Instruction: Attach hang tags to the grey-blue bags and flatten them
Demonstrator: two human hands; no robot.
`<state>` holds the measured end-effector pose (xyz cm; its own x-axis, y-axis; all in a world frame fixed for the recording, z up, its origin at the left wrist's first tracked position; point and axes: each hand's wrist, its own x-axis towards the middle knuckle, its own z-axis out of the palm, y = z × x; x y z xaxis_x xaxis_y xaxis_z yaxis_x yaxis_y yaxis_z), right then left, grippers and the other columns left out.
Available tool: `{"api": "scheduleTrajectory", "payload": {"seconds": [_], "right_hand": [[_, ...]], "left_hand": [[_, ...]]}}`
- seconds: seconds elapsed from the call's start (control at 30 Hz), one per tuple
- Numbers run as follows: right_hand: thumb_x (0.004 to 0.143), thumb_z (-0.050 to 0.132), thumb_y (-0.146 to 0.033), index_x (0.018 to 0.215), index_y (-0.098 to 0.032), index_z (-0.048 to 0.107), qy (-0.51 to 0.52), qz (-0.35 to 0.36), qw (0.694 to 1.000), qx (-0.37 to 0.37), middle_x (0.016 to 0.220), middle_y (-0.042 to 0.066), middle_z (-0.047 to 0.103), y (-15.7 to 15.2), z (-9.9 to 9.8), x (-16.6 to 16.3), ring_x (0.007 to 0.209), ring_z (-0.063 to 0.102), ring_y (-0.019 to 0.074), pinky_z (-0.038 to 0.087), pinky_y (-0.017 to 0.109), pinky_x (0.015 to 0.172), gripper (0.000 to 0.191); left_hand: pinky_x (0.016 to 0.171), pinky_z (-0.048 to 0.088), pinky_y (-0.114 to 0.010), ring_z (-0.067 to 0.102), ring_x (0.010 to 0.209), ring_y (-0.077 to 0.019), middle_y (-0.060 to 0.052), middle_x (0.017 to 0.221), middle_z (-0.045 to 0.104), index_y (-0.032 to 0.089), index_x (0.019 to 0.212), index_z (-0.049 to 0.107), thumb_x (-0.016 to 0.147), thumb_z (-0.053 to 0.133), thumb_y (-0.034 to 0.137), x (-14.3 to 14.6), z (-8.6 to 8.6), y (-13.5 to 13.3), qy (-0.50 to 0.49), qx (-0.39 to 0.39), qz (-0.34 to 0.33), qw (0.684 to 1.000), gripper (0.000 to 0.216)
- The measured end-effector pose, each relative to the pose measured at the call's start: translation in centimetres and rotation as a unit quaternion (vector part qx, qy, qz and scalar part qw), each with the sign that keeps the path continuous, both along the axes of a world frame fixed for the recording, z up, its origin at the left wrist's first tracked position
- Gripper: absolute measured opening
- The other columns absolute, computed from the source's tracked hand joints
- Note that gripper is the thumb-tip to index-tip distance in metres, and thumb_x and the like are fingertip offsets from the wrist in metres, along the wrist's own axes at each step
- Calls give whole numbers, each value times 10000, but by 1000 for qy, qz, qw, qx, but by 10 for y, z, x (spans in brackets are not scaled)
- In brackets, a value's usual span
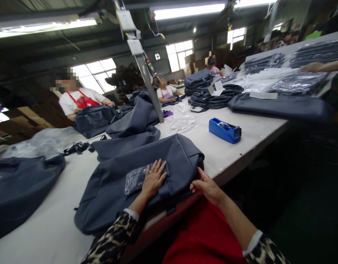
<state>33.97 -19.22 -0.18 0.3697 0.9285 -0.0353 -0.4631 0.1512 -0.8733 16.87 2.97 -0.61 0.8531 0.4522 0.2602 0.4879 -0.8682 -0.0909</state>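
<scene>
A large dark blue-grey bag [111, 183] lies flat across the table's near edge in front of me. My left hand [154, 179] rests on its upper side, fingers stretched out, partly over a clear plastic packet [134, 180] with something dark inside. At the bag's right end, my right hand [205, 185] has its fingers curled at the lower corner. The fingertips are partly hidden there, so what exactly they pinch is not clear. A strap end [171, 210] hangs from the bag's front side.
A blue tape dispenser [225, 130] stands right of the bag. More bags [23, 183] lie left and behind. A metal post [149, 80] rises from the white table [256, 135]. Wrapped bags [297, 82] are stacked at right, near another person's hand [313, 67]. Co-workers [83, 99] stand opposite.
</scene>
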Motion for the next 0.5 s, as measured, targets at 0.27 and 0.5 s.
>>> {"api": "scheduleTrajectory", "payload": {"seconds": [0.27,0.5], "right_hand": [[717,736,-428,1055,-179,588,-141,-37,988,-43,614,-52,605,25,-11,-5,413,468,82,350,190,346,445],[775,713,-468,913,-191,605,-152,-99,982,-44,493,-80,503,11,-17,-14,435,435,76,351,185,412,328]], "left_hand": [[1211,164,-522,208,1504,-238,-8,1629,215,305,1561,216,1045,287,406,2,-6,4,2,27,8,1000,530],[1213,192,-505,237,1496,-228,12,1617,250,319,1556,230,1045,285,391,1,-6,8,9,13,18,1000,519]]}}
